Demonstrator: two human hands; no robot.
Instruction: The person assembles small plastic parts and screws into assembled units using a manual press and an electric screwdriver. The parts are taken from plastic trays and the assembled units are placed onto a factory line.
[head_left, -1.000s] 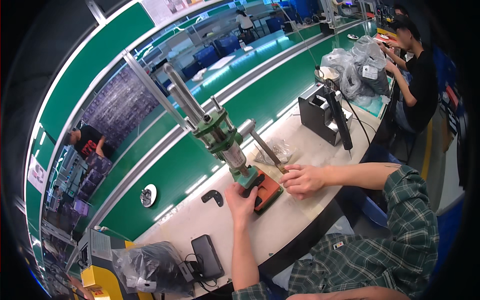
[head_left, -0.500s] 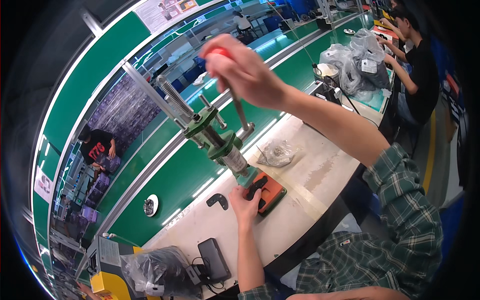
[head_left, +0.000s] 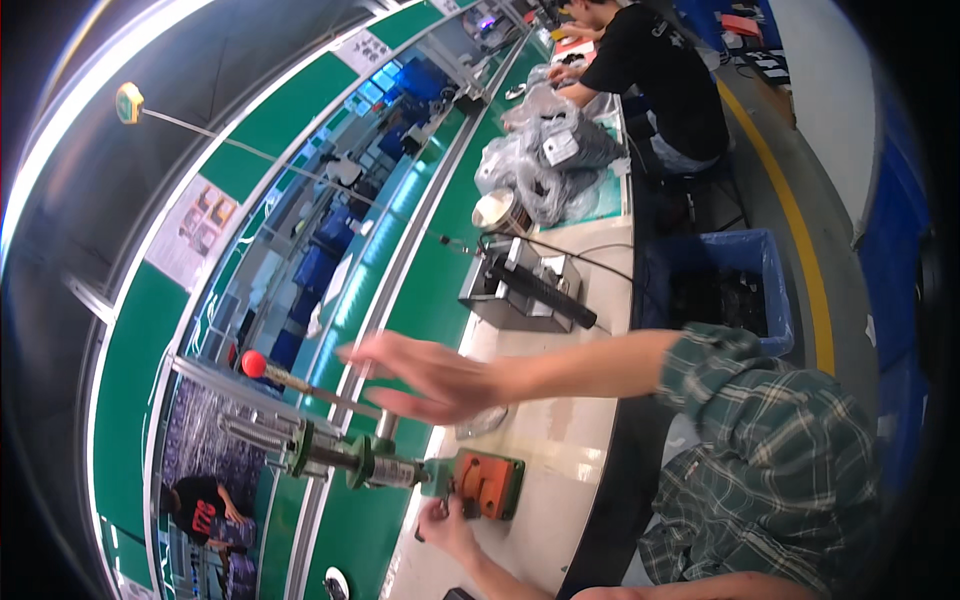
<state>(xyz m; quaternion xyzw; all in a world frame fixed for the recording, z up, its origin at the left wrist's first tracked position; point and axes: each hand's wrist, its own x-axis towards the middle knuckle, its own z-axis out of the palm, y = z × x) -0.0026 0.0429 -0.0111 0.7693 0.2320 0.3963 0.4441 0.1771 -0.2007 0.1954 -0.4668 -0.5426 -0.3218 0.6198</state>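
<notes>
Hand press with the right hand spread by its lever and the left hand at its base

Behind the press, the bench is crowded. A grey metal box-shaped device (head_left: 515,312) stands past the right forearm, with a black cylindrical tool (head_left: 545,290) lying slantwise over it and a dark cable curving by. Farther along are a white tub (head_left: 500,211) and crumpled clear plastic bags (head_left: 565,160) of dark contents, then 1 co-worker in a black shirt (head_left: 660,85). The press's lever (head_left: 325,394) and the right forearm both reach across the space above the bench.

The green hand press (head_left: 372,468) has bright round metal rods, a coiled spring and a red ball knob (head_left: 253,364) on the lever's end. Its rectangular orange base block (head_left: 492,487) sits on the pale, worn tabletop (head_left: 555,440). The dark part (head_left: 449,497) is at the block's edge, beside the green ram end.

The right hand (head_left: 430,385), blurred, has its fingers stretched apart near the lever, away from the knob. The left hand (head_left: 447,527) has bent fingers at the dark part; I cannot tell whether they grip it.

The tabletop's dark front edge runs close to the plaid sleeve (head_left: 745,400), leaving a pale strip beside the block. Beyond that edge, a blue bin (head_left: 777,290) stands on the floor, near a yellow stripe (head_left: 795,235).
</notes>
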